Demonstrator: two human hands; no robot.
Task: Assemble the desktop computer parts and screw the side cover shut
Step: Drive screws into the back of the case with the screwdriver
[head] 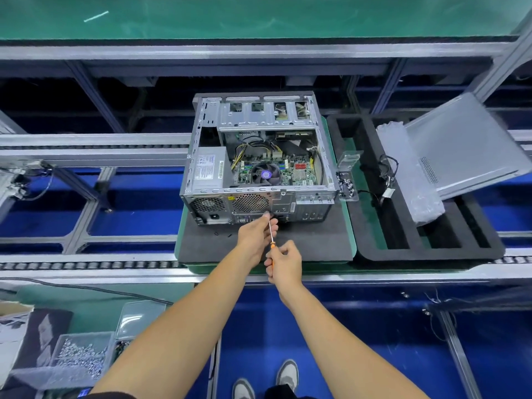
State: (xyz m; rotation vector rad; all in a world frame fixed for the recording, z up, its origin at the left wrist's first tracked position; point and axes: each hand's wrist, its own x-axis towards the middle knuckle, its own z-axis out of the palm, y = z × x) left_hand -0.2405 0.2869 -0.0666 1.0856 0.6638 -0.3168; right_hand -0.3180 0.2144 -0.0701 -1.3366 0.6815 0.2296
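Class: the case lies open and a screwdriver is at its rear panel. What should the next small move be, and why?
Probably turn the screwdriver to drive the screw home: the right hand grips its orange handle, the left hand steadies the shaft, and the tip meets the computer case rear panel.

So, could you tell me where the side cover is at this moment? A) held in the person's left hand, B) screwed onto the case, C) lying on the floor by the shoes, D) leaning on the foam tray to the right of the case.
D: the grey side cover stands tilted on the black foam tray right of the open computer case, while both hands are at the case's rear panel with the screwdriver.
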